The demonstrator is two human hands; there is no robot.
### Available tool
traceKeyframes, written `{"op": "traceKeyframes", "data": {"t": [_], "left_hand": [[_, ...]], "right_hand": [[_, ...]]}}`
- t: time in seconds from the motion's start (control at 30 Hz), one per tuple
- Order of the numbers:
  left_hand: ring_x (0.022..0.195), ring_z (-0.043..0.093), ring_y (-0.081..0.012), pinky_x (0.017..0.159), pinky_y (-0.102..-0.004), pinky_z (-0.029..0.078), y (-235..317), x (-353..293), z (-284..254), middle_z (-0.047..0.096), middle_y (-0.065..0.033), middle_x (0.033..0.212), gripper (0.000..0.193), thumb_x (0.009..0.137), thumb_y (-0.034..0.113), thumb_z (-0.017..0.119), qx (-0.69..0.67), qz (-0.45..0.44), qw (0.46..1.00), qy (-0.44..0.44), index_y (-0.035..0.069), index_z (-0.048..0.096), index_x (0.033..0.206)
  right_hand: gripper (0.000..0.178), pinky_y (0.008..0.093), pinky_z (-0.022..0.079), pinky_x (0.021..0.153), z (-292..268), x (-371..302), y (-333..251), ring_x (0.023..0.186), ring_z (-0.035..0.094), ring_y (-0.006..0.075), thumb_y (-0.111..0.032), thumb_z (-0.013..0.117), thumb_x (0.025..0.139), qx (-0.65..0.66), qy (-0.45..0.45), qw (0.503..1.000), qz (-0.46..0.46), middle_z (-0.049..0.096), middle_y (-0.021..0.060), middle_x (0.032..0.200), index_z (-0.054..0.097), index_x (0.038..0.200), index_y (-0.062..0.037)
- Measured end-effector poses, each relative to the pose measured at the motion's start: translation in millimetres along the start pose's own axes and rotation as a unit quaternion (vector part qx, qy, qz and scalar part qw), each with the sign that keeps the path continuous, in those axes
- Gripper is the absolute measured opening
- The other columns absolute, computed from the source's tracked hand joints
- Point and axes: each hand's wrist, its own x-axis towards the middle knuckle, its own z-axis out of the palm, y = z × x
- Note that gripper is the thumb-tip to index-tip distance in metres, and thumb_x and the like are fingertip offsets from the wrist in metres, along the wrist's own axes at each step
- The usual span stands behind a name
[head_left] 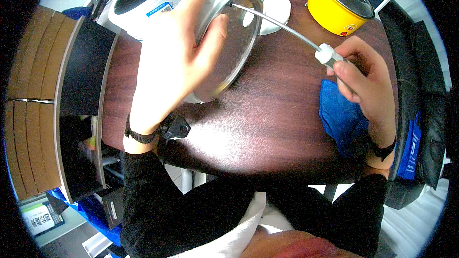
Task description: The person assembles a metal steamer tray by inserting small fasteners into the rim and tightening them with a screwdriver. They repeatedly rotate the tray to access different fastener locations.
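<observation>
My left hand (177,52) grips a round see-through lid (234,43) by its pale rim, holding it tilted up on edge above the table. In my right hand (363,67) is a screwdriver (287,27) with a white and grey handle and a long metal shaft. Its tip meets a small dark spot on the lid's upper rim; whether a screw sits there is too small to tell. Behind the lid lies a white round piece (276,7). A blue cloth (340,114) lies on the table by my right wrist.
A white pot-like appliance (129,14) with a dark inside stands at the far left. At the far right is a yellow pot (330,9) with a dark lid and yellow knob. Small bits lie near it on the brown table (267,124). Cardboard boxes (33,67) are stacked left.
</observation>
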Motion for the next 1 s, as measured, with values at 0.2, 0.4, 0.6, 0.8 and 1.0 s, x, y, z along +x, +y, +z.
{"op": "traceKeyframes", "data": {"t": [0.2, 0.4, 0.6, 0.8, 1.0], "left_hand": [[0.091, 0.062, -0.0187, 0.082, -0.0304, 0.048, -2, 0, 1, 0.065, -0.0182, 0.100, 0.040, 0.087, 0.020, 0.062, -0.063, -0.028, 0.997, -0.021, -0.006, 0.056, 0.118], [0.090, 0.061, -0.0179, 0.080, -0.0298, 0.047, -5, 0, 7, 0.065, -0.0133, 0.101, 0.039, 0.086, 0.023, 0.063, -0.171, -0.045, 0.984, -0.010, -0.002, 0.057, 0.116], [0.080, 0.062, -0.0183, 0.072, -0.0310, 0.049, -13, 3, 11, 0.066, -0.0138, 0.097, 0.042, 0.084, 0.029, 0.063, -0.233, -0.085, 0.968, -0.031, 0.002, 0.058, 0.116], [0.074, 0.061, -0.0173, 0.069, -0.0301, 0.049, -7, -4, 6, 0.066, -0.0148, 0.095, 0.045, 0.085, 0.028, 0.063, -0.214, -0.126, 0.968, -0.034, 0.001, 0.056, 0.120], [0.066, 0.061, -0.0199, 0.061, -0.0301, 0.049, -7, -3, 11, 0.066, -0.0172, 0.088, 0.044, 0.085, 0.024, 0.063, -0.181, -0.026, 0.983, 0.016, -0.003, 0.056, 0.118]], "right_hand": [[0.018, 0.0248, 0.047, 0.061, 10, -11, -7, 0.068, 0.063, 0.0132, -0.009, 0.070, 0.078, -0.252, 0.121, 0.945, -0.169, 0.065, 0.0074, 0.081, 0.061, 0.092, -0.0031], [0.021, 0.0292, 0.051, 0.066, 14, -18, -11, 0.075, 0.066, 0.0206, -0.011, 0.073, 0.076, -0.324, 0.166, 0.910, -0.199, 0.066, 0.0111, 0.085, 0.062, 0.093, -0.0050], [0.030, 0.0351, 0.052, 0.067, 12, -15, -7, 0.079, 0.065, 0.0307, -0.015, 0.075, 0.074, -0.387, 0.129, 0.878, -0.251, 0.064, 0.0120, 0.090, 0.061, 0.099, -0.0074], [0.031, 0.0369, 0.052, 0.067, 12, -14, -4, 0.081, 0.065, 0.0322, -0.014, 0.074, 0.074, -0.410, 0.122, 0.861, -0.275, 0.064, 0.0127, 0.091, 0.060, 0.101, -0.0076], [0.025, 0.0339, 0.052, 0.067, 15, -18, -7, 0.082, 0.067, 0.0271, -0.014, 0.073, 0.076, -0.365, 0.124, 0.892, -0.235, 0.066, 0.0134, 0.088, 0.062, 0.097, -0.0051]]}}
